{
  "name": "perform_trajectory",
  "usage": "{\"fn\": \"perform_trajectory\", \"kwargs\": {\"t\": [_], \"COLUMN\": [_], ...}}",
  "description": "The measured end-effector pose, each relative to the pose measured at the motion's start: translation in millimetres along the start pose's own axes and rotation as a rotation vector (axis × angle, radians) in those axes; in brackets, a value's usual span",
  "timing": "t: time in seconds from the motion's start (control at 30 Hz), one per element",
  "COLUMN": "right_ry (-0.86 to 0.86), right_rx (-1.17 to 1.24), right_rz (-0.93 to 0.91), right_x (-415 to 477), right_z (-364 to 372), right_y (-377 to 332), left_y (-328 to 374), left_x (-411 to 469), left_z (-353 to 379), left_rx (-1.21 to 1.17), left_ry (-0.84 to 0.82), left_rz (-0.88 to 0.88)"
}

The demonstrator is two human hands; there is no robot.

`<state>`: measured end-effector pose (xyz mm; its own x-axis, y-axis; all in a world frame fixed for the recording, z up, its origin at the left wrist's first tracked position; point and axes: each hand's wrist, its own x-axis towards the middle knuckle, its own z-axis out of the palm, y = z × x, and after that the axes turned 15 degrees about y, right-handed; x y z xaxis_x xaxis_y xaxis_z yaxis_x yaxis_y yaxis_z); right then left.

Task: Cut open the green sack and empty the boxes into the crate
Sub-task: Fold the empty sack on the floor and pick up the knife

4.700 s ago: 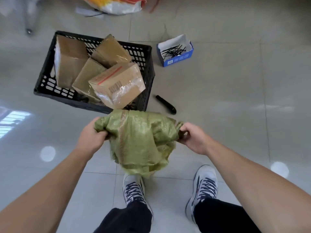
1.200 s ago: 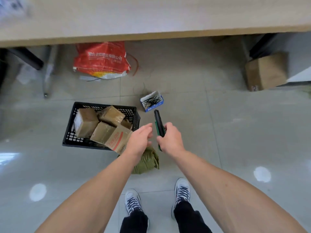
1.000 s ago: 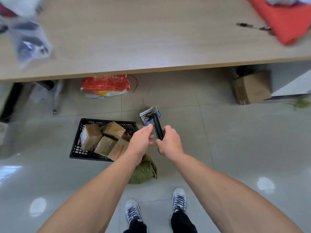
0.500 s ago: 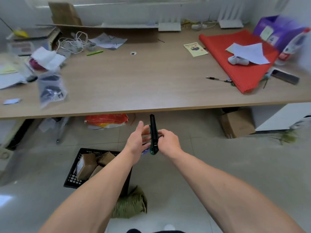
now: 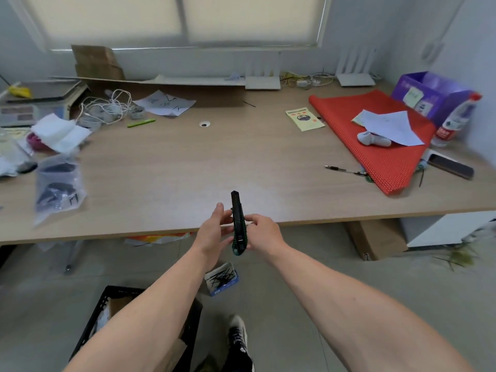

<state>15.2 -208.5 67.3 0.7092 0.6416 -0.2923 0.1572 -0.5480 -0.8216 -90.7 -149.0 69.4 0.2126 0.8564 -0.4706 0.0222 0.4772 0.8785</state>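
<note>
A black and green utility knife (image 5: 237,224) stands upright in front of me, level with the table's front edge. My right hand (image 5: 261,232) grips its lower handle. My left hand (image 5: 214,232) touches the knife's left side with its fingers spread. The black crate (image 5: 92,320) sits on the floor at the lower left, mostly hidden by my left forearm; a cardboard box (image 5: 115,307) shows inside it. The green sack is hidden from view.
A long wooden table (image 5: 188,162) lies ahead with a red mat (image 5: 375,146), papers, cables, a pen (image 5: 343,170), a phone (image 5: 451,166) and plastic bags. A small blue box of black ties (image 5: 221,280) sits on the floor. A cardboard box (image 5: 375,238) stands under the table at right.
The sack, earlier held in both hands, lies dropped by the crate. My right hand picked up the knife and raised it as my view lifted from the floor to the table.
</note>
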Motion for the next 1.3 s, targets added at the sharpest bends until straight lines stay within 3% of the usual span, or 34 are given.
{"fn": "perform_trajectory", "kwargs": {"t": [0.3, 0.57, 0.8, 1.1, 1.3], "right_ry": [-0.025, -0.11, -0.18, -0.175, -0.198], "right_rx": [0.016, 0.075, 0.002, 0.013, -0.16], "right_rz": [0.145, 0.317, 0.358, 0.442, 0.28], "right_x": [136.0, 214.5, 271.6, 296.5, 283.5], "right_z": [56.5, 87.5, 131.8, 159.6, 135.7], "right_y": [-56.8, -71.6, -37.2, -1.6, -37.1], "left_y": [48.2, 60.8, 52.1, 37.5, 28.1], "left_x": [156.2, 242.6, 286.3, 307.9, 312.5], "left_z": [21.7, 39.4, 46.5, 45.6, 42.4], "left_rx": [0.092, 0.153, 0.145, 0.26, 0.402], "left_ry": [0.006, 0.039, 0.106, 0.125, 0.147], "left_rz": [-0.102, -0.21, -0.335, -0.342, -0.279]}}
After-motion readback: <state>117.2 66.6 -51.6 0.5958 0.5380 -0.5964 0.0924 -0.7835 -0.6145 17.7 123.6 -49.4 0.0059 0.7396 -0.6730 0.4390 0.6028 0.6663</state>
